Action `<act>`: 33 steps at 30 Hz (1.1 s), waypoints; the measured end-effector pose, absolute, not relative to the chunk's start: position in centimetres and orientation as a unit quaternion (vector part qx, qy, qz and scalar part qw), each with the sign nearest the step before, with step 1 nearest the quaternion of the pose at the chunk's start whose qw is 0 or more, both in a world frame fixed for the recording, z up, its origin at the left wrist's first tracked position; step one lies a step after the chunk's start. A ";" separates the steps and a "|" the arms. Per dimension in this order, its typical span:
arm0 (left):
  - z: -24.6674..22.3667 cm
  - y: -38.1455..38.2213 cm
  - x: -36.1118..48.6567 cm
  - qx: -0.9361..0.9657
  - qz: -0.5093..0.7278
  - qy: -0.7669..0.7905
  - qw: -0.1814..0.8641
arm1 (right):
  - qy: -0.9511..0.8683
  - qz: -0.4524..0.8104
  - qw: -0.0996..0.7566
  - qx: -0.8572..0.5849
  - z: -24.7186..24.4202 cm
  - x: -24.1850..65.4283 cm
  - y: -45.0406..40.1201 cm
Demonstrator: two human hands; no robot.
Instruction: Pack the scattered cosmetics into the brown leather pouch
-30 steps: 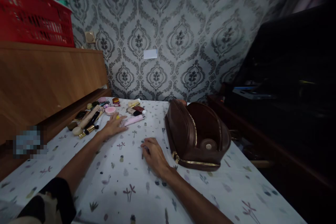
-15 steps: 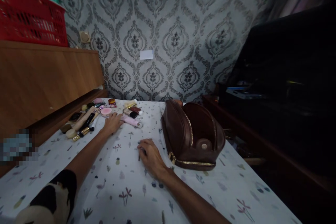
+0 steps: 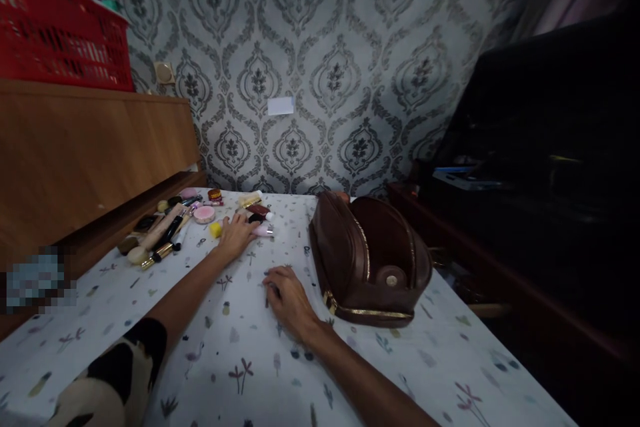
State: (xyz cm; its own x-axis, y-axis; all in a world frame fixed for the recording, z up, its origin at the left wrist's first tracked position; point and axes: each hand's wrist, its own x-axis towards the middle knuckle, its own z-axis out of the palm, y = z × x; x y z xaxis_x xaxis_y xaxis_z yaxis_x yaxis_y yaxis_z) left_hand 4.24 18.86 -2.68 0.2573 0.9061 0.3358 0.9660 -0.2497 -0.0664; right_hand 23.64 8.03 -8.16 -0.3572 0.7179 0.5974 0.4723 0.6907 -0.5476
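Beside a yellow sponge (image 3: 216,230), perhaps, the left hand (image 3: 237,236) partly hides a tube (image 3: 264,231).

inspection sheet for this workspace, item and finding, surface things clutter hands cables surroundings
Surface: white cloth, printed with plants
Things: bag, open, at right; pink tube, partly hidden by left hand
Clutter: cosmetics spread at left; yellow item beside left hand
Hands: left hand over pink tube, grip unclear; right hand on white cloth, loosely curled
Cables: nothing seen
Surroundings: red basket on cabinet at left; patterned wall behind
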 end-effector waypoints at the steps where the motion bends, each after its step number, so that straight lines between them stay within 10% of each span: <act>1: -2.7 19.0 4.1 -0.777 -0.119 -0.604 0.128 | -0.811 0.146 0.430 -0.369 -8.1 23.7 8.0; 33: -2.3 8.2 -4.4 -0.787 -0.162 -0.584 -0.114 | -0.817 0.183 0.382 -0.391 -7.0 23.6 7.8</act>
